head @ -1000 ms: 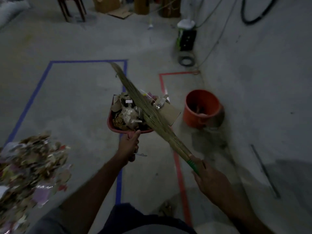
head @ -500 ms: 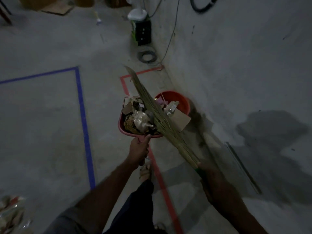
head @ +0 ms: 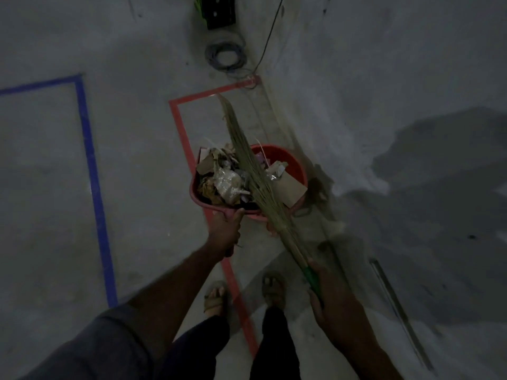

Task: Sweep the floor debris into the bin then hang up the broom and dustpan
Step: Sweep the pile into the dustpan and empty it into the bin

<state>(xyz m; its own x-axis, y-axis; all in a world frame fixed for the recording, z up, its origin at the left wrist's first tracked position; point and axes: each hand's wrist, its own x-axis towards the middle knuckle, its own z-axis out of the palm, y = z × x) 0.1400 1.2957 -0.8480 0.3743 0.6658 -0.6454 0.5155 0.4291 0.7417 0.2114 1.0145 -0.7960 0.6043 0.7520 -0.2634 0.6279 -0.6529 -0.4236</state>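
Observation:
My left hand (head: 225, 231) grips the handle of a red dustpan (head: 196, 196) heaped with debris (head: 225, 180): cardboard scraps, paper and crumpled plastic. The pan is held level, partly over the orange bin (head: 290, 163) that stands on the floor by the wall. A grass broom (head: 252, 171) lies slantwise across the debris, its bristle tips pointing away from me. My right hand (head: 322, 290) grips the broom's green handle end, lower right of the pan.
Red tape (head: 179, 127) marks a floor box around the bin; blue tape (head: 92, 171) marks another to the left. A cable coil (head: 226, 56) and a black device (head: 219, 12) sit by the wall (head: 384, 78). A thin rod (head: 397, 308) lies lower right. My sandalled feet (head: 216, 296) stand below the pan.
I have stepped closer to the bin. The loaded dustpan and broom have moved right and now overlap the bin's rim. The debris pile at the left has left the view.

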